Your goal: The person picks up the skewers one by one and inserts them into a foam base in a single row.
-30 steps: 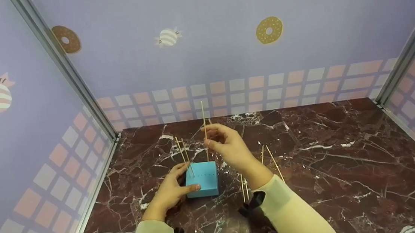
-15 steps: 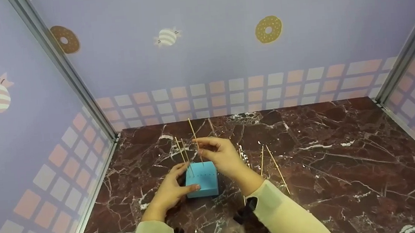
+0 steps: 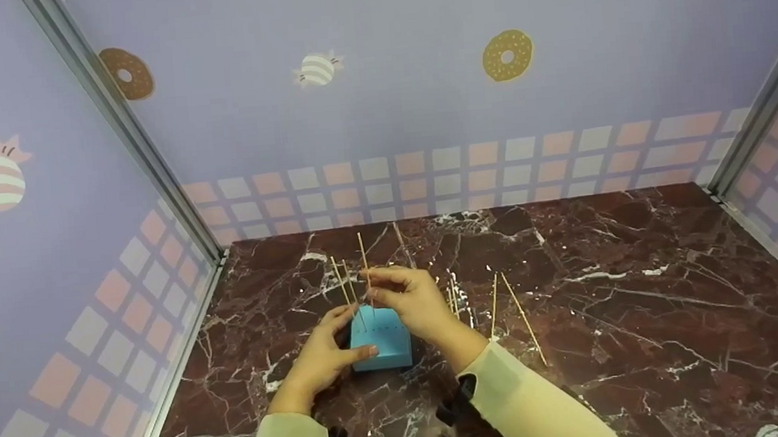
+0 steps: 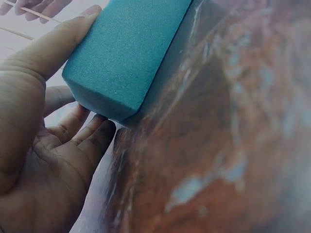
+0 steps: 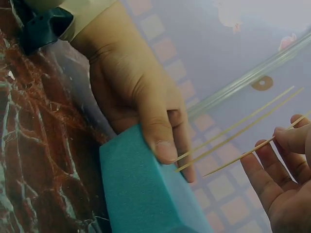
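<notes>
Hands [image 3: 321,347] [image 3: 420,305] grip a dotted blue block [image 3: 393,350] and a slender stick [image 3: 362,249].

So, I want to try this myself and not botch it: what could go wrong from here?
The held wooden skewer has its tip clear of the blue foam block, so it might miss the row of dark dots.
The right grip is near the two standing skewers, so a slip could knock them.
The left grip holds the block at one end, so a hard push might twist it.
</notes>
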Demonstrator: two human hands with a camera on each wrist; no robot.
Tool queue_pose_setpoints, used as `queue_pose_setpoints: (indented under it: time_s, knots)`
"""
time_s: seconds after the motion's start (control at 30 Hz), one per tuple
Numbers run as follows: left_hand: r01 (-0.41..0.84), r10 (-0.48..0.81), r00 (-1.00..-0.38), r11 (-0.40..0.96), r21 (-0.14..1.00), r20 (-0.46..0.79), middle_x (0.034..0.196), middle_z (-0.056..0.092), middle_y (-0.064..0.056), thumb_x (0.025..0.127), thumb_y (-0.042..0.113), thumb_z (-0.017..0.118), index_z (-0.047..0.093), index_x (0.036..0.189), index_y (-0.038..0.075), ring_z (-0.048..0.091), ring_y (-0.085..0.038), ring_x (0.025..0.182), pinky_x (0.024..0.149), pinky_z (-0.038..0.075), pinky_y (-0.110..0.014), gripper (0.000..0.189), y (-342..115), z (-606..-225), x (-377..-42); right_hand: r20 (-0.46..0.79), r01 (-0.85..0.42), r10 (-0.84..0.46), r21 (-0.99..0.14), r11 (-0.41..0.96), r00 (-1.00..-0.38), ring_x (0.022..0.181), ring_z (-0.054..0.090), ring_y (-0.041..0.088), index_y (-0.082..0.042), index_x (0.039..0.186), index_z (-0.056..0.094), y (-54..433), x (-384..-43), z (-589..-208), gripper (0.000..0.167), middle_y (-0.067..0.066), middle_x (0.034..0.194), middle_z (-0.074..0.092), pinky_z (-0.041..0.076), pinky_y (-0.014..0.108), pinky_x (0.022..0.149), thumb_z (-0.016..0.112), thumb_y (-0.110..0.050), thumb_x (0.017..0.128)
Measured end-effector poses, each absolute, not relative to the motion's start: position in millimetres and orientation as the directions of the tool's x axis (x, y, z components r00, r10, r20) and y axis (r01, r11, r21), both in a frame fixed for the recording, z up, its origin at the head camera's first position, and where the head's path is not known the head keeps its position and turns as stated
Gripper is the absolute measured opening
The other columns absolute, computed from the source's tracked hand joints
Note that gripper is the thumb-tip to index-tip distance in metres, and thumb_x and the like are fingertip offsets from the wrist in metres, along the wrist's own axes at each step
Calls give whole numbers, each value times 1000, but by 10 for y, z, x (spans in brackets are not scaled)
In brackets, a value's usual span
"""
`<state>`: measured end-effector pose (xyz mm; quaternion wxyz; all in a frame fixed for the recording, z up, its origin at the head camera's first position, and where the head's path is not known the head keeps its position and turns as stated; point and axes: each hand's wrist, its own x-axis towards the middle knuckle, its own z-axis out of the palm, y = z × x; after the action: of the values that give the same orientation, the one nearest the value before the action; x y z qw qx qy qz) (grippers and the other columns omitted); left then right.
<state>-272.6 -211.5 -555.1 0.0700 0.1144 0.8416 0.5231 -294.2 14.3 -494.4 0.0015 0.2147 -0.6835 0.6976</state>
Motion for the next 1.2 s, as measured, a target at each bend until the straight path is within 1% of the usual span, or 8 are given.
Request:
queue_pose_setpoints:
  time_s: [0.13,0.37,0.47,0.6,0.7,0.9,1.07,1.2]
  knots:
    - [123,265,-964,425,897,7,178,40,-22,90,33,100,42,174,3,39,-49,167,137,39,-65,106,-2122,-5546,-2721,285,-272,-308,-959,-84,-908,116,81,43,3,140,77,118,-2956,-4976,38,27,133,77,72,40,99,76,6,103]
    - [141,255,-967,449,882,25,177,42,-23,90,34,100,45,172,5,37,-50,168,139,34,-68,103,-2133,-5550,-2716,272,-265,-318,-962,-67,-908,108,83,22,5,139,78,95,-2963,-5034,34,27,129,77,72,45,100,73,8,104]
    - [143,257,-966,450,881,26,177,42,-23,89,34,100,45,172,4,37,-50,168,139,33,-68,104,-2132,-5543,-2713,263,-259,-318,-964,-55,-911,110,82,24,5,139,77,93,-2961,-5038,34,27,130,77,72,44,100,74,6,105]
    - [140,262,-965,451,881,19,178,41,-22,89,37,99,45,173,4,35,-50,169,139,33,-69,105,-2128,-5535,-2705,262,-261,-323,-964,-49,-909,116,81,41,3,140,77,90,-2964,-5047,35,27,130,77,72,41,99,75,4,105]
    - [133,264,-964,454,881,10,179,39,-22,90,39,98,44,174,5,33,-51,170,139,33,-71,105,-2125,-5534,-2698,268,-272,-334,-962,-36,-904,117,80,46,1,140,78,90,-2970,-5069,34,27,128,78,73,39,98,75,3,105]
    - [129,261,-965,457,880,6,180,38,-22,90,41,98,43,174,5,30,-52,171,139,30,-73,106,-2121,-5553,-2701,257,-270,-348,-963,-11,-902,115,82,37,0,139,79,89,-2976,-5116,34,33,130,74,73,37,96,75,2,105]
    - [126,263,-965,459,879,1,180,39,-20,90,41,99,44,174,4,30,-51,171,139,28,-74,107,-2121,-5545,-2697,234,-244,-344,-970,-15,-909,112,82,29,4,137,78,81,-2977,-5150,33,36,132,73,73,37,96,75,4,105]
    - [124,260,-966,450,885,3,179,40,-20,90,38,99,45,173,4,31,-51,171,139,30,-73,104,-2120,-5535,-2694,221,-229,-340,-973,-18,-914,112,82,28,5,135,79,70,-2976,-5160,32,36,132,73,73,37,97,75,6,104]
